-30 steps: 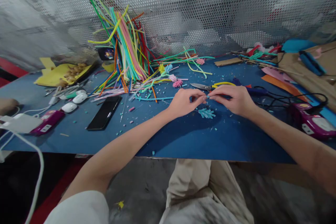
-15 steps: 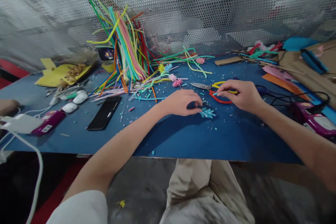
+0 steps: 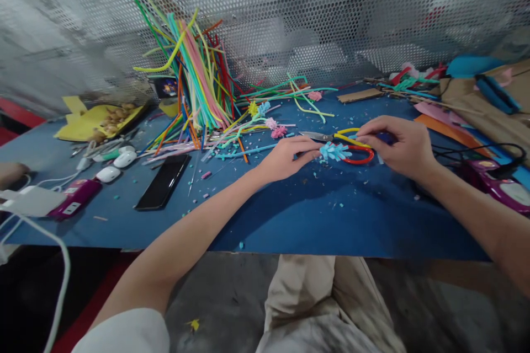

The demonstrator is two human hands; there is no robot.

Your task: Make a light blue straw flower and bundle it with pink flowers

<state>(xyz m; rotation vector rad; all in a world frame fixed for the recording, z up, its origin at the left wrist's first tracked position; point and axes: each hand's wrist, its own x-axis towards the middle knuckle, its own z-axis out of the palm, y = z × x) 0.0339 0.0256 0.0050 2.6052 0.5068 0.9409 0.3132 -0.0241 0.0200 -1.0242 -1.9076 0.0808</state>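
Observation:
Pinched between the fingertips of my left hand is a light blue fringed piece, raised above the blue table. To its right, my right hand has its fingers closed around something dark blue, partly hidden in the palm; a small light blue bit shows by its fingertips. Scissors with one yellow and one red handle lie behind the fringed piece, their handles close to my right fingertips.
Behind stands a bundle of coloured pipe cleaners. Left lie a black phone, white earbuds and a yellow sheet with brown pieces. A purple device and cables lie right. Small fluffy flowers sit behind my left hand.
The light blue fringed piece has risen off the table in my left hand. The dark blue object near my left hand is gone from there; my right hand moved right and now holds a dark blue object.

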